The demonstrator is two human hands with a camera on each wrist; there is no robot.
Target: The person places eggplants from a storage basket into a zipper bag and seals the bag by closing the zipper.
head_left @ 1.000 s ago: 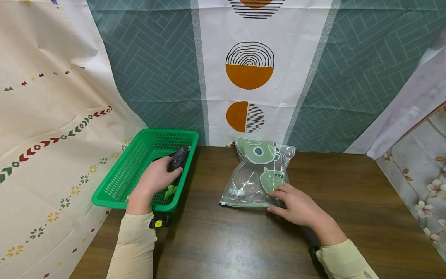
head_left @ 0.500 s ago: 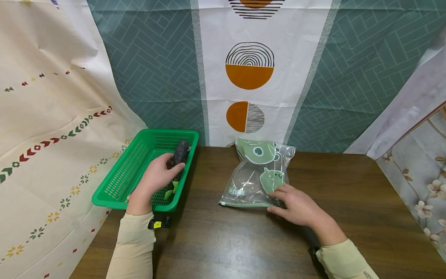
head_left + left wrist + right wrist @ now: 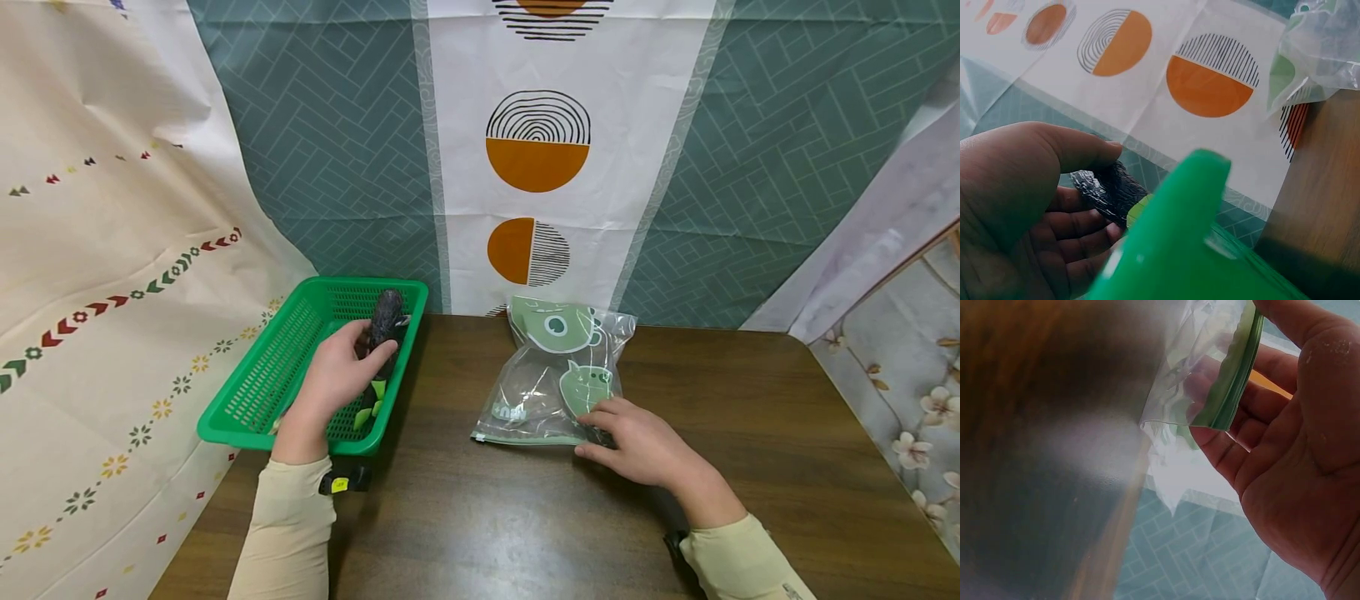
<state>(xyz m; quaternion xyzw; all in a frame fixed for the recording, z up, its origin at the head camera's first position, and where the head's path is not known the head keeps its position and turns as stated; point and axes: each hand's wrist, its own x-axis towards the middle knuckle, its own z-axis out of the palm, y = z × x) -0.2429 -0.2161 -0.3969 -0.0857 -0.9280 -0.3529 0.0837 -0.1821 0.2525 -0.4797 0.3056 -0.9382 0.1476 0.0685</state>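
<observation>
In the head view my left hand [image 3: 335, 372] is over the green basket [image 3: 258, 437], thumb and fingers gripping a long, dark, wrinkled eggplant [image 3: 387, 314]. Green leafy pieces [image 3: 366, 414] show at its lower end inside the basket. The left wrist view has the eggplant [image 3: 1104, 190] between thumb and fingers, partly hidden by the basket rim [image 3: 1194, 181]. My right hand [image 3: 637, 439] holds the lower right corner of a clear zip bag [image 3: 525, 375] with green animal prints. Seen from the right wrist, the bag's green zip edge [image 3: 1235, 387] lies between thumb and fingers.
The brown wooden table [image 3: 480, 517] carries both basket and bag. A patterned cloth [image 3: 532, 167] hangs right behind its far edge. On the left, a cream cloth [image 3: 135, 358] runs alongside the basket; a floral panel [image 3: 900, 400] borders the right side.
The left hand has shifted slightly upward, and the eggplant's dark end has moved toward the basket's far side, showing more of it. The right hand and bag stay where they were.
</observation>
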